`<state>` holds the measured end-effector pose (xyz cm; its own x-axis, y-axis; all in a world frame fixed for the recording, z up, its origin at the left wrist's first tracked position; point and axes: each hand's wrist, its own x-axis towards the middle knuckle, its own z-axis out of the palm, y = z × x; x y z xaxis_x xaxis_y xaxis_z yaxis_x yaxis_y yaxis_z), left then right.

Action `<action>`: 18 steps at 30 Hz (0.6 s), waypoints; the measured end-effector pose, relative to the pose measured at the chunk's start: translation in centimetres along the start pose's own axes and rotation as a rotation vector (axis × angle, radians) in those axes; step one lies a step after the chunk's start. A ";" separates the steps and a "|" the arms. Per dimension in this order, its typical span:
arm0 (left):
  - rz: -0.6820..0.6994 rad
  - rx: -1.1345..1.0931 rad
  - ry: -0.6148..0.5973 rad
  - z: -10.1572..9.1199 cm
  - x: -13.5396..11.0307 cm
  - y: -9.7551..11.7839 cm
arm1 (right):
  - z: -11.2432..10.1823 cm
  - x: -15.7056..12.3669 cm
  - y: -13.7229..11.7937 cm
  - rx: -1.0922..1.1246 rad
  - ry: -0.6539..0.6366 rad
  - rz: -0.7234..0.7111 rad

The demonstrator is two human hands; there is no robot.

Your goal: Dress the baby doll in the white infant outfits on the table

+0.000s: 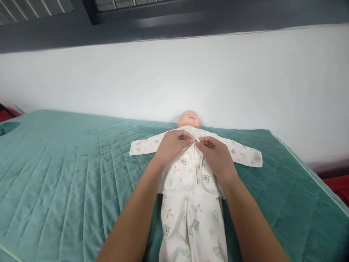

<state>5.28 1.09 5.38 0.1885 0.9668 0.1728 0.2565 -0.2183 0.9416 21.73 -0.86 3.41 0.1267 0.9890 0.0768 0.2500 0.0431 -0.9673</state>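
A baby doll (188, 119) lies on its back on a green quilted bed cover, its head against the wall. It wears a white printed baby shirt (176, 178), sleeves spread to both sides, and matching printed trousers (193, 225). At the upper chest, my left hand (174, 143) pinches one front edge of the shirt. My right hand (214, 153) pinches the opposite edge, fingertips almost meeting the left ones. Below the hands the shirt front hangs parted, with a small fastener on the left edge. What lies between the fingertips is hidden.
The green quilted cover (68, 163) spreads widely to both sides of the doll. Behind it rises a white wall (109, 80) with a dark beam (163, 23) above. Red objects show at the far left (8, 113) and right edges.
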 end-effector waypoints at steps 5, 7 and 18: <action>0.045 -0.031 -0.050 -0.6 0.2 -0.7 | -0.3 0.3 0.3 0.149 -0.036 0.026; 0.048 -0.054 -0.042 -0.6 0.3 -1.0 | -0.2 0.1 0.2 0.156 -0.026 0.017; 0.029 -0.099 -0.038 -0.5 0.5 -1.3 | 0.1 -1.1 -1.2 -0.033 -0.074 -0.070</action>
<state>4.59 1.87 4.36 0.2306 0.9541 0.1909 0.1556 -0.2298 0.9607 21.22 -1.98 4.49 0.0373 0.9915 0.1244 0.2871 0.1086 -0.9517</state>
